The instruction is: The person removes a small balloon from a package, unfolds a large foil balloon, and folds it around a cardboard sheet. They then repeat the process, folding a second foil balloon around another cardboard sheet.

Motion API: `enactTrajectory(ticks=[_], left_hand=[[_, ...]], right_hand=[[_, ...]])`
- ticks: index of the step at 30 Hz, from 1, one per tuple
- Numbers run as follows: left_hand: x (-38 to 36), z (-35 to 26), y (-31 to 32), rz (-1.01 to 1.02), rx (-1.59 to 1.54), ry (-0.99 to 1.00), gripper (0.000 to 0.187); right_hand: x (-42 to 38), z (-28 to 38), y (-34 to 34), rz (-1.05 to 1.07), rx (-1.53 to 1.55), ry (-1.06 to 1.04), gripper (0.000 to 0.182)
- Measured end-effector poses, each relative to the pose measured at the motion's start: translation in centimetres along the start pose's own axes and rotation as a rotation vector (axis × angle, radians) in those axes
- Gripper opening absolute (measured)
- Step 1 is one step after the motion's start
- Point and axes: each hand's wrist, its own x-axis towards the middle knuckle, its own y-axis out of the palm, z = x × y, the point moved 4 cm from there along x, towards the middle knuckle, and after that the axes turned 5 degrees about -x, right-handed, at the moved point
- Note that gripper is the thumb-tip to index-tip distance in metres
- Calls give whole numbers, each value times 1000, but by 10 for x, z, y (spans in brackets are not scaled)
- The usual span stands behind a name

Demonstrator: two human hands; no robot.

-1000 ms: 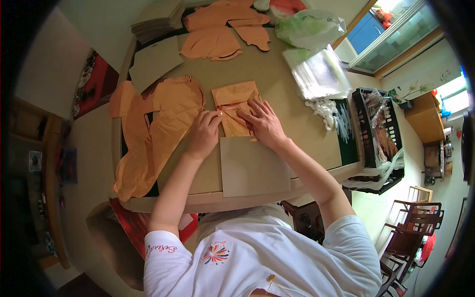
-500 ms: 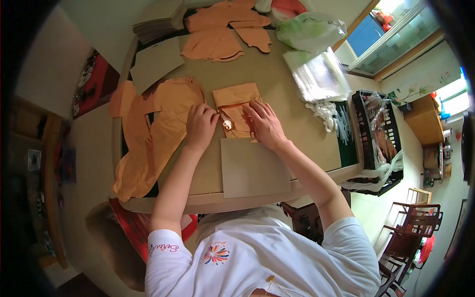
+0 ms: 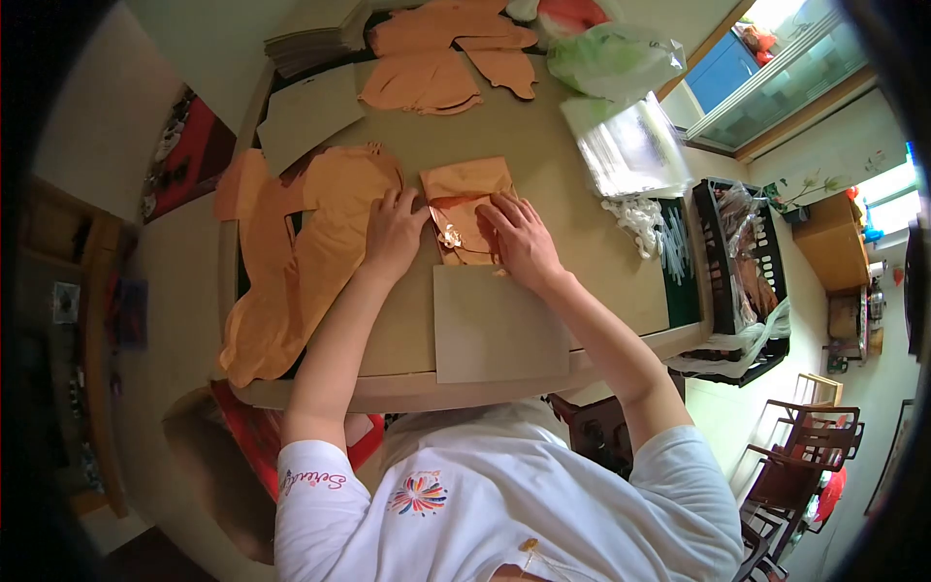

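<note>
A folded orange-brown piece (image 3: 468, 181) with a shiny ornament (image 3: 451, 236) on its left part lies over the upper end of a grey board (image 3: 501, 325). At its left edge is my left hand (image 3: 395, 233), its fingers bent and drawn together; what they hold, if anything, is too small to tell. My right hand (image 3: 522, 240) rests on the right side of the piece, fingers spread and slightly curled. Left of my left hand, a large orange-brown piece (image 3: 325, 213) is spread out flat.
More orange pieces (image 3: 422, 78) lie at the far side, beside a grey sheet (image 3: 308, 116) and a stack of boards (image 3: 315, 39). Clear plastic bags (image 3: 635, 150), white ties (image 3: 637, 225) and thin sticks (image 3: 674, 242) are at the right. A black crate (image 3: 722, 262) stands beyond the table edge.
My left hand has shifted slightly down and left beside the folded piece. My right hand stays on the right side. The view has moved slightly.
</note>
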Motion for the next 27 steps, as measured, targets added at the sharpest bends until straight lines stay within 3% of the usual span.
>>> enactTrajectory(ticks=[10, 27], left_hand=[[0, 3, 2, -22, 51, 140, 22], [5, 15, 9, 55, 69, 104, 34]], right_hand=[[2, 3, -4, -12, -20, -25, 36], [1, 4, -5, 12, -47, -13, 36]])
